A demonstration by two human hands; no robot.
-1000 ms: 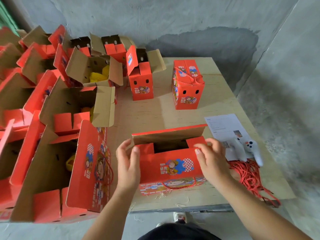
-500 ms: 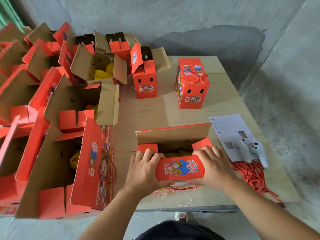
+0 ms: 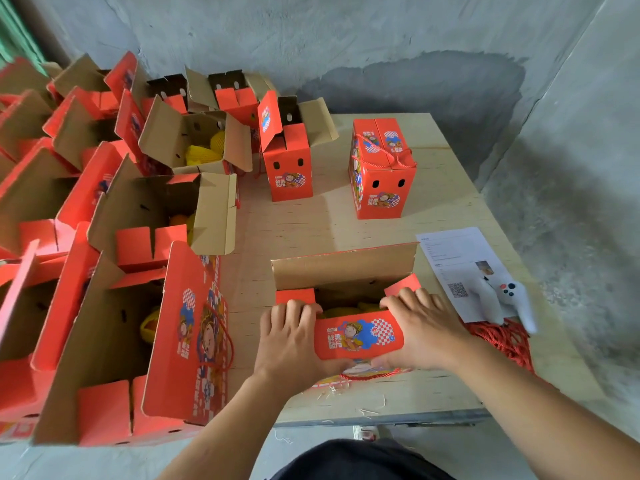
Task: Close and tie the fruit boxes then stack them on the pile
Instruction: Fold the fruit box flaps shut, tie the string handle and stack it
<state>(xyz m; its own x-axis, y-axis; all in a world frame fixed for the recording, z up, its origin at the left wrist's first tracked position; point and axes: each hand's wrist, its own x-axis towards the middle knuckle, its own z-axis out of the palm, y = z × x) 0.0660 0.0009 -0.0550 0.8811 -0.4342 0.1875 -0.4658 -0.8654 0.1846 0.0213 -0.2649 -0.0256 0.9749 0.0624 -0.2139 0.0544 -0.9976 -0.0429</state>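
Both hands bear down on the near flap of the open fruit box at the front edge of the tabletop: the left hand lies over the flap's left end with fingers curled over its far edge, and the right hand covers the right end the same way, so each grip is closed around the flap rather than lying flat. The box's far flap stands upright and two small red end tabs show at either side of the opening, with yellow-wrapped fruit visible inside. To do this step well, the person should probably keep both ends of the flap level as it folds, tuck the end tabs beneath it, and press the fruit clear of the fold before bringing the far flap over. A red cord lies under the box's near side and will likely be needed for tying. Just right of the box sit a printed sheet, a white game controller and a heap of red cord, close enough to snag the right wrist. Farther back stand a closed, tied box and an open upright box; many open boxes crowd the left.
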